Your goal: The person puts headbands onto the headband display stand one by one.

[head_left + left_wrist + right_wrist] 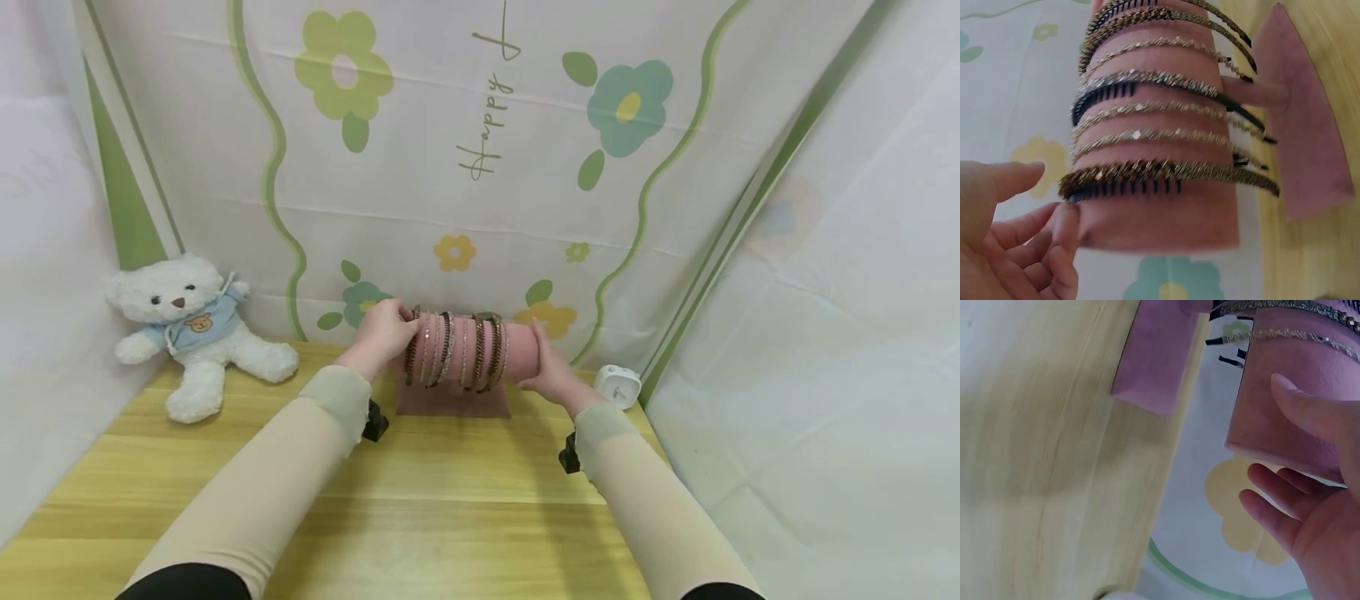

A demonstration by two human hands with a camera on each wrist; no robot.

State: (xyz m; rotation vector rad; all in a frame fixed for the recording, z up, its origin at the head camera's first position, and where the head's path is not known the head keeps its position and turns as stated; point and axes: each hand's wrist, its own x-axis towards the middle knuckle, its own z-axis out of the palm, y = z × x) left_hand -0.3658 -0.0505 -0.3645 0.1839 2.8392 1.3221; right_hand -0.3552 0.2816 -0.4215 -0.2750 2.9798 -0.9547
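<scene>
A pink padded display stand (521,354) bears a row of glittery headbands (465,350) round its horizontal roll. My left hand (382,337) is at the roll's left end. In the left wrist view, its fingertips (1063,212) are right at the end of the outermost brown-gold headband (1166,170), which has dark comb teeth; the thumb stands apart from the fingers. At the bare right end of the roll is my right hand (555,367). The right wrist view shows its thumb (1300,403) over the pink surface and its loosely bent fingers (1272,512) beyond the end face.
A white teddy bear (198,321) in a blue top sits at the left back of the wooden table (420,517). A small white clock (617,386) stands at the right back. Behind the stand hangs a flower-patterned curtain (420,192); white cloth flanks both sides.
</scene>
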